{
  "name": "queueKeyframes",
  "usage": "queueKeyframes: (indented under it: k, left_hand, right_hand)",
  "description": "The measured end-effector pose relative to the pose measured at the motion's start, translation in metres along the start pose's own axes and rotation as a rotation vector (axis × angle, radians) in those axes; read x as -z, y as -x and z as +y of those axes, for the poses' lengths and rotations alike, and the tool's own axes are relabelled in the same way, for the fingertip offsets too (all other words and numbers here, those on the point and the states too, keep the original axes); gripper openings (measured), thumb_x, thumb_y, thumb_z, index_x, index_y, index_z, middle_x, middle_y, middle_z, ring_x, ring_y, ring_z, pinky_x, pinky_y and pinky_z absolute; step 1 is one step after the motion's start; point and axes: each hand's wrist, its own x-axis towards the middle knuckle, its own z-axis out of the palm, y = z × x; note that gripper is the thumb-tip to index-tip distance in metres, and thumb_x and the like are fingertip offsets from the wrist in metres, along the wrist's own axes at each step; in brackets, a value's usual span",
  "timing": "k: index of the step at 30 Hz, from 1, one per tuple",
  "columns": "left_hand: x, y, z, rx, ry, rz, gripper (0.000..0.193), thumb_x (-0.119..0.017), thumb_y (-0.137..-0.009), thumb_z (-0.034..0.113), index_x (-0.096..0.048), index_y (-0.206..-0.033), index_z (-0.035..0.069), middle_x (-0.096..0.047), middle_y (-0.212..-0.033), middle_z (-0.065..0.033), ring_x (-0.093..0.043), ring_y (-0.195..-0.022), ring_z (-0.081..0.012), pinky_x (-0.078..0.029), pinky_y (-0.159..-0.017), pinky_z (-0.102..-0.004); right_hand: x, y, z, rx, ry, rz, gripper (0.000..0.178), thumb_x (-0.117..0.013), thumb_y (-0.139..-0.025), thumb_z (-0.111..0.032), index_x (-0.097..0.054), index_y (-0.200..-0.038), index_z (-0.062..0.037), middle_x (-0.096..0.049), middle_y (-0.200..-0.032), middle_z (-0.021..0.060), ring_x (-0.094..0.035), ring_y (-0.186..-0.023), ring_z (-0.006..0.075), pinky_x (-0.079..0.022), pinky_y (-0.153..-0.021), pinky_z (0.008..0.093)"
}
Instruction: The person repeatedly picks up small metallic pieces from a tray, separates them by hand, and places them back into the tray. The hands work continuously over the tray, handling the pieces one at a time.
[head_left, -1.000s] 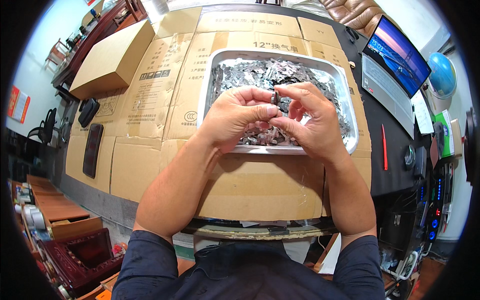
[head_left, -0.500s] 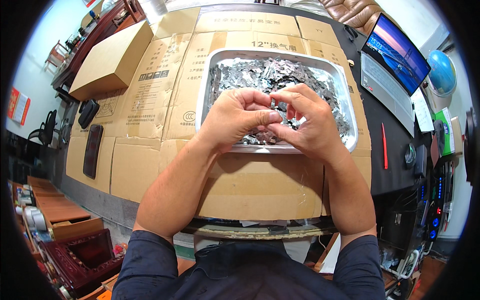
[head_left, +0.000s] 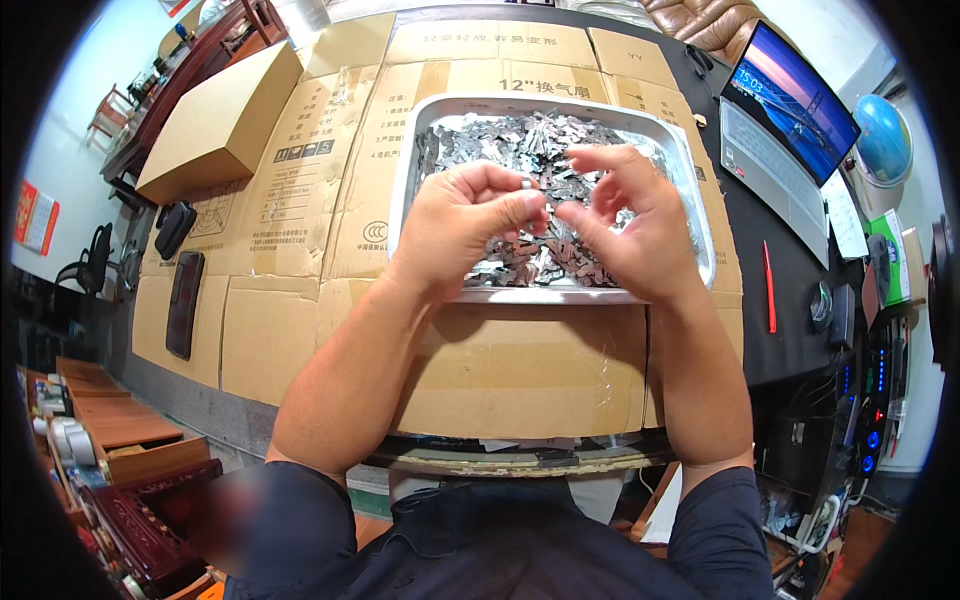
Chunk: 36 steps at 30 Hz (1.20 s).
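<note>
A shallow silver metal tray [head_left: 408,190] holds a heap of small flat metal pieces [head_left: 540,135]. Over the tray's near left part, my left hand [head_left: 465,220] pinches a small shiny metal piece [head_left: 526,185] between thumb and fingertips. To its right, my right hand [head_left: 630,215] is apart from it above the heap, thumb and fingers spread with nothing seen between them. Its fingers are slightly smeared by motion. Both hands hide some of the pieces beneath them.
Flattened cardboard [head_left: 290,240] lies under the tray. To the left are a closed cardboard box [head_left: 220,125], a dark phone [head_left: 185,300] and a black case [head_left: 175,228]. On the right stand an open laptop [head_left: 775,150], a red pen [head_left: 769,285] and a globe [head_left: 884,140].
The fingers of both hands met around a small piece earlier. My right hand has let go and opened, moving slightly right, while the left keeps its pinch.
</note>
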Motion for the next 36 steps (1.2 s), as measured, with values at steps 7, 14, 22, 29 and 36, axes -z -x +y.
queueKeyframes:
  k: [7, 14, 22, 29, 36]
  left_hand:
    - [0.007, -0.004, 0.007, -0.032, 0.032, 0.121, 0.018, -0.074, -0.096, 0.010, -0.066, -0.110, 0.002, -0.075, -0.092, -0.0098, -0.074, -0.083, -0.0163, -0.054, -0.068, -0.0220]
    - [0.005, -0.002, 0.010, -0.027, 0.050, 0.126, 0.019, -0.075, -0.095, 0.013, -0.066, -0.108, 0.003, -0.075, -0.092, -0.0081, -0.073, -0.076, -0.0139, -0.049, -0.063, -0.0208]
    - [0.006, -0.003, 0.010, -0.024, 0.035, 0.126, 0.017, -0.074, -0.096, 0.013, -0.066, -0.108, 0.004, -0.075, -0.091, -0.0076, -0.073, -0.075, -0.0130, -0.047, -0.062, -0.0204]
    - [0.005, -0.002, 0.008, -0.010, 0.022, 0.126, 0.018, -0.074, -0.096, 0.014, -0.067, -0.108, 0.004, -0.075, -0.092, -0.0074, -0.072, -0.075, -0.0122, -0.047, -0.062, -0.0205]
    - [0.004, -0.002, 0.007, -0.003, 0.016, 0.131, 0.019, -0.075, -0.095, 0.014, -0.067, -0.108, 0.004, -0.075, -0.092, -0.0070, -0.072, -0.074, -0.0118, -0.047, -0.062, -0.0205]
  right_hand:
    - [0.017, -0.006, 0.017, -0.348, 0.104, 0.067, 0.019, -0.075, -0.088, -0.006, -0.073, -0.106, 0.0010, -0.071, -0.094, 0.0101, -0.067, -0.075, 0.0145, -0.054, -0.065, 0.0290]
    - [0.018, -0.002, 0.020, -0.212, 0.351, -0.172, 0.016, -0.076, -0.081, -0.001, -0.072, -0.097, 0.0015, -0.069, -0.085, 0.0123, -0.067, -0.077, 0.0224, -0.054, -0.071, 0.0328]
    - [0.035, -0.001, 0.003, -0.186, 0.284, -0.684, 0.017, -0.077, -0.074, -0.004, -0.072, -0.089, -0.0014, -0.069, -0.087, 0.0135, -0.068, -0.082, 0.0317, -0.054, -0.076, 0.0390]
    - [0.017, 0.009, 0.007, -0.064, 0.601, -0.579, 0.013, -0.080, -0.077, -0.012, -0.071, -0.080, -0.0024, -0.068, -0.085, 0.0119, -0.067, -0.082, 0.0332, -0.054, -0.075, 0.0419]
    - [0.027, 0.001, 0.014, -0.161, 0.681, -0.379, 0.013, -0.067, -0.088, -0.014, -0.070, -0.084, -0.0026, -0.069, -0.089, 0.0152, -0.068, -0.090, 0.0345, -0.054, -0.081, 0.0448]
